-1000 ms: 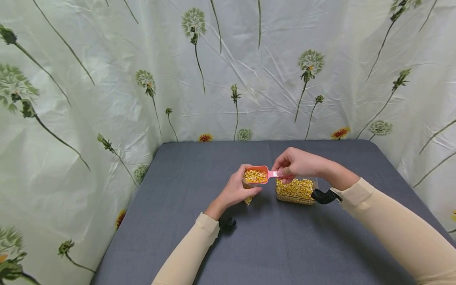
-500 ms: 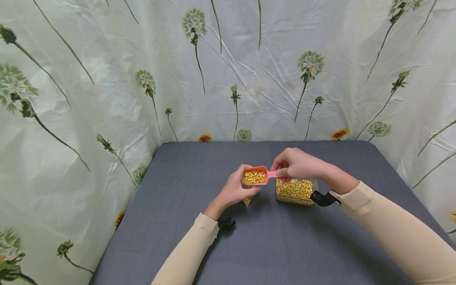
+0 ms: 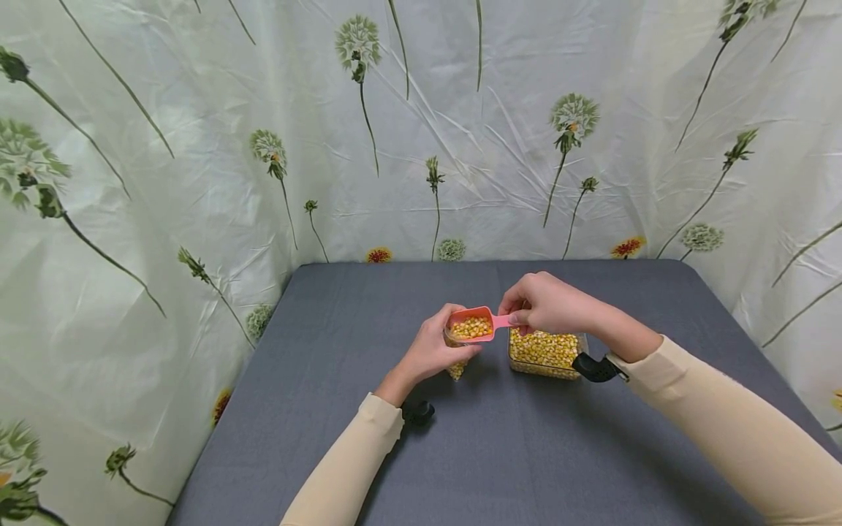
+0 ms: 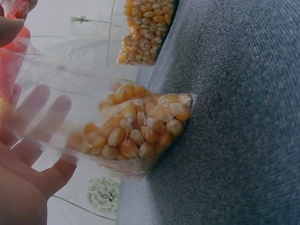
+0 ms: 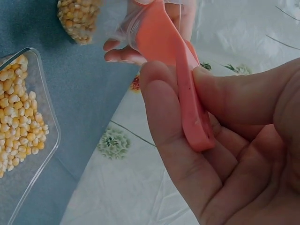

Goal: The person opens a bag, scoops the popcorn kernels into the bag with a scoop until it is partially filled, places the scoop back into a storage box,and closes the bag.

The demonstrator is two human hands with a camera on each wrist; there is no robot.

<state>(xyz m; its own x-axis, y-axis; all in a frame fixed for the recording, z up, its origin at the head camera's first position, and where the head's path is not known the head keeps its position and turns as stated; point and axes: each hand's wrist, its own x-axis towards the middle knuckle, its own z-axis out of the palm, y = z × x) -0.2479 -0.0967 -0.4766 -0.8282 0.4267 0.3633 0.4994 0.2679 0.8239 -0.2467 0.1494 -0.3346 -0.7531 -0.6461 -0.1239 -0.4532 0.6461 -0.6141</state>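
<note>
- The right hand (image 3: 549, 301) firmly pinches the handle of a coral-pink, smooth plastic scoop (image 5: 188, 91) between thumb and fingers.
- The scoop's squarish, deep-sided bowl lies in the mouth of a clear, crinkly plastic bag (image 4: 84, 93), loaded with glossy yellow corn kernels (image 3: 471, 327), some cream-tipped.
- The left hand (image 3: 430, 352) curves thumb and fingers round the bag's upper part; kernels bulge in its lower end.
- Just right, a clear rectangular plastic container (image 5: 46, 98) of kernels stands on the dark grey cloth-covered table (image 3: 368, 314).
</note>
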